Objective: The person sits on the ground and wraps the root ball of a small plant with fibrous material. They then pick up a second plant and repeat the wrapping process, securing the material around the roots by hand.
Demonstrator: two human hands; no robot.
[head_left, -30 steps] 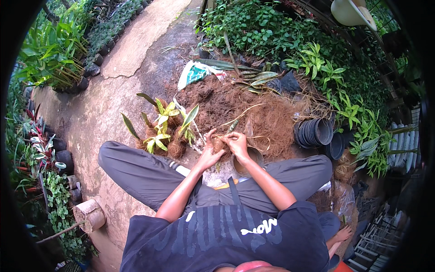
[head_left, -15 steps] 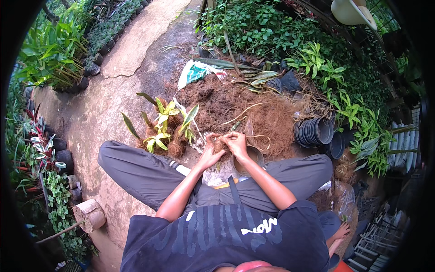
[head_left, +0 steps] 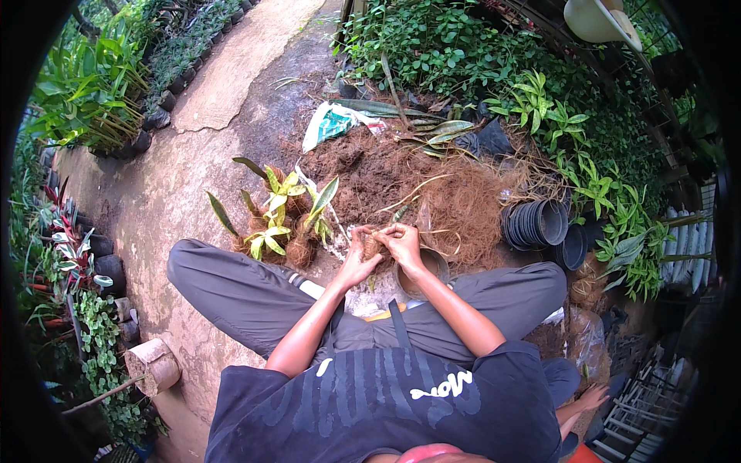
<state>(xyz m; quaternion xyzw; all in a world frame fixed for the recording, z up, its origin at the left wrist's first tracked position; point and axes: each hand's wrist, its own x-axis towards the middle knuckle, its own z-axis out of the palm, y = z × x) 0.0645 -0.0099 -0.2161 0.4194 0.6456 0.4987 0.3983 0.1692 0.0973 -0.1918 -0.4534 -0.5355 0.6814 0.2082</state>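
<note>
My left hand (head_left: 357,258) and my right hand (head_left: 403,246) meet in front of my crossed legs. Between them is a small brown fibrous ball (head_left: 371,248), partly hidden by the fingers. My left fingers curl around its side, while my right thumb and fingers pinch at its top. A round pot (head_left: 434,268) stands just beside my right wrist, partly behind the forearm. Left of my hands sit several plants with brown fibre-wrapped root balls (head_left: 300,251) and yellow-green leaves (head_left: 275,202).
Beyond my hands lies a heap of dark soil (head_left: 351,166) and loose brown fibre (head_left: 467,208). A white-green bag (head_left: 332,123) rests behind it. Nested black pots (head_left: 532,224) lie at right. Another person's hand (head_left: 590,399) shows at lower right. Potted plants (head_left: 112,270) line the left.
My fingers shift slightly on the fibrous ball, which stays in about the same place. At lower right, the other person's hand has moved outward and its fingers have spread.
</note>
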